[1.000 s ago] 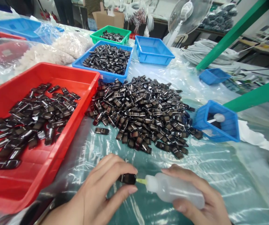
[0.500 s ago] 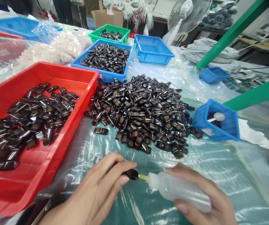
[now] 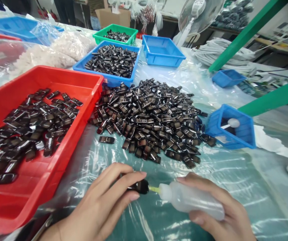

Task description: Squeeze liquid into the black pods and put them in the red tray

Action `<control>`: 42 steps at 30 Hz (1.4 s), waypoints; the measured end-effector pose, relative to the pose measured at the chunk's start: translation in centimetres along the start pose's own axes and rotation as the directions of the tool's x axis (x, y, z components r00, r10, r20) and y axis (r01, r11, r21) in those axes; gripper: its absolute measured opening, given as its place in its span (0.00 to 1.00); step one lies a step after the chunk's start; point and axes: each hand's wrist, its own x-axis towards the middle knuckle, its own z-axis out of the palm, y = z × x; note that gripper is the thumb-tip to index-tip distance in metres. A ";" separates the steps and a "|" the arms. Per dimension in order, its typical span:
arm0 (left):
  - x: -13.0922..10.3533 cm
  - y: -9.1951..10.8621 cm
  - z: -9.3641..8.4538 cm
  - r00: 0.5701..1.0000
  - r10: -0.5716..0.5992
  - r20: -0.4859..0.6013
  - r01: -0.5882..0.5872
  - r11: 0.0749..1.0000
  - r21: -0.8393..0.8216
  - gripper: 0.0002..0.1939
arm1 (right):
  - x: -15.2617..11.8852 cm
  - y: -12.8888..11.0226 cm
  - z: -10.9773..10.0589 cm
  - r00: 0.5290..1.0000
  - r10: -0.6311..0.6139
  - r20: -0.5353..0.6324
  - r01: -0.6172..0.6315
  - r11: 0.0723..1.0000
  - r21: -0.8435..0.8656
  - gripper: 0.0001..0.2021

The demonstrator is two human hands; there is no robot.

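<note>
My left hand (image 3: 101, 199) pinches a small glossy black plastic piece (image 3: 141, 186) between thumb and fingers; its rear part is hidden by the fingers. My right hand (image 3: 230, 211) is wrapped around a translucent squeeze bottle (image 3: 192, 199), tilted nearly flat. From the bottle's white cap a thin yellow nozzle (image 3: 154, 189) reaches to the end of the black piece. Whether the tip touches it or enters it I cannot tell. Just beyond both hands lies a big heap of similar dark pieces (image 3: 154, 117), with one lone piece (image 3: 106, 139) at its left edge.
A red tray (image 3: 83, 134) with dark pieces stands on the left. Behind the heap are a filled blue tray (image 3: 115, 79), a green tray (image 3: 98, 38) and another blue tray (image 3: 162, 61). A small blue bin (image 3: 239, 137) with a white-headed tool sits right, near green posts (image 3: 274, 95).
The black piece has turned slightly in my left fingers and shows more of its surface. The bottle's nozzle stays at its end. The whole view has shifted a little.
</note>
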 end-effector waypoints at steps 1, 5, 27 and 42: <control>0.0 0.0 0.0 1.000 0.001 -0.004 -0.001 1.000 0.004 0.16 | 0.0 0.0 0.0 1.000 0.003 0.001 -0.003 1.000 0.011 0.14; 0.1 0.1 -0.1 1.000 0.003 -0.001 -0.003 1.000 0.028 0.16 | 0.0 0.1 -0.3 0.999 -0.038 0.031 0.039 0.998 -0.051 0.14; -0.2 -0.1 0.2 0.999 -0.024 -0.021 0.025 0.999 0.041 0.17 | 0.0 0.4 -0.3 0.999 0.004 0.033 -0.003 0.999 -0.032 0.14; 0.4 -1.0 0.2 0.967 -0.105 -0.232 0.114 0.993 0.026 0.11 | -0.1 3.2 1.3 0.977 0.071 -0.200 -0.068 0.997 0.022 0.21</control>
